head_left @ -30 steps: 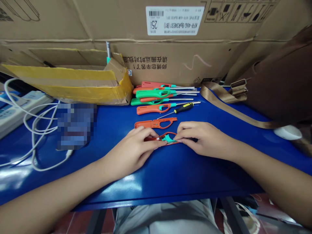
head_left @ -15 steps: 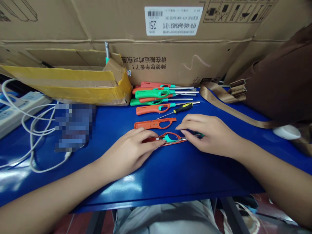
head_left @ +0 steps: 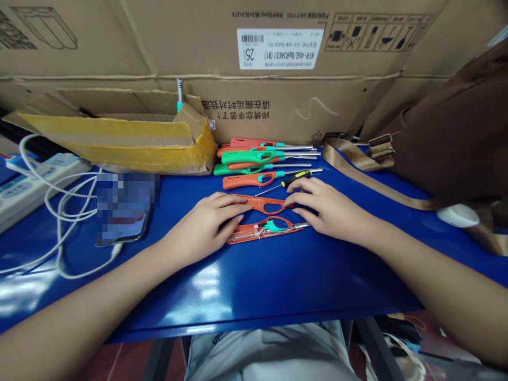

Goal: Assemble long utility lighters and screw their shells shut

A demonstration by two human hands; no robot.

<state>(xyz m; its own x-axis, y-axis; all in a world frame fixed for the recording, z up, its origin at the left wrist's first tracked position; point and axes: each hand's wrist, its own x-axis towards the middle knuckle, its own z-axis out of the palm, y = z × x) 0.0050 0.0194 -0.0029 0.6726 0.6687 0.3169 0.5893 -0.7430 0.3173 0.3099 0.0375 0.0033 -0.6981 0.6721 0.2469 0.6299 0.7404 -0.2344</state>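
An orange lighter shell half [head_left: 260, 204] lies on the blue table. My left hand [head_left: 208, 225] is closed over its left end, fingers on top and thumb at the near side, hiding that end. At its right end is my right hand [head_left: 327, 206], fingers apart, the fingertips at or touching the shell's tip. Just nearer to me, an opened orange lighter half [head_left: 257, 233] shows its inner parts, a turquoise trigger [head_left: 273, 226] and a metal tube [head_left: 300, 226] at its right end. Behind my right fingers lies a black and yellow screwdriver [head_left: 296, 179].
Several orange and green lighters [head_left: 250, 157] lie at the back. A yellow-taped carton [head_left: 151, 140] stands left of them. A phone [head_left: 127, 211] with white cables and a power strip [head_left: 43, 185] are at left; a brown bag [head_left: 448, 121] with its strap [head_left: 377, 185] is at right.
Both hands have left the opened lighter half and moved to the shell half behind it. The turquoise-handled tube end beneath my right hand is now uncovered. The view has tilted slightly upward.
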